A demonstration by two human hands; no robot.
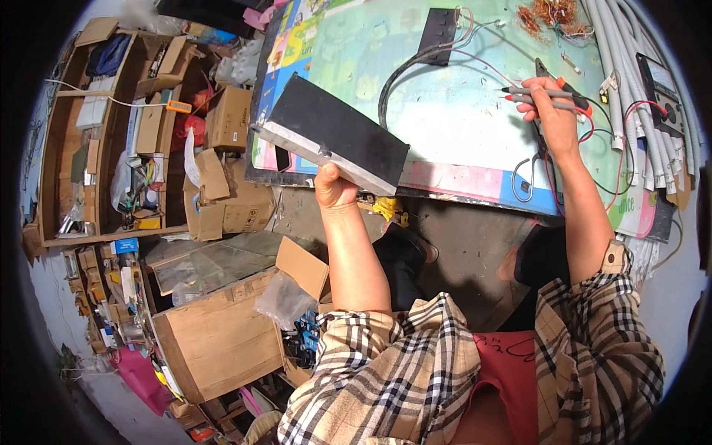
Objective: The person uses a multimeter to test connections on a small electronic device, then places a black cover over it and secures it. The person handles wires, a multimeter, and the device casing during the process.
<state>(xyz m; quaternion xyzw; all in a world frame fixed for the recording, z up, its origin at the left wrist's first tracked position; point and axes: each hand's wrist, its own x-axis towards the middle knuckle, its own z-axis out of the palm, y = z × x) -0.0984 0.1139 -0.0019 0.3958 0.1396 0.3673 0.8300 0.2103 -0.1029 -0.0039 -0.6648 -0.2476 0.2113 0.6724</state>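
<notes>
Over the bench edge, your left hand (pixel 335 187) grips the black slab-shaped unit (pixel 334 133), tilted, off the mat. Right hand (pixel 552 104) pinches both meter probes (pixel 530 92), tips well apart from it: probing prob. not begun.

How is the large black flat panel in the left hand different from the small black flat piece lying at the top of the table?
The large black flat panel is much bigger than the small black flat piece. The panel is held up and tilted by the left hand; the small piece lies flat on the pale green table mat. Thin wires run from the small piece; none show on the panel. The panel has a silvery edge. Both are dark and rectangular.
</notes>
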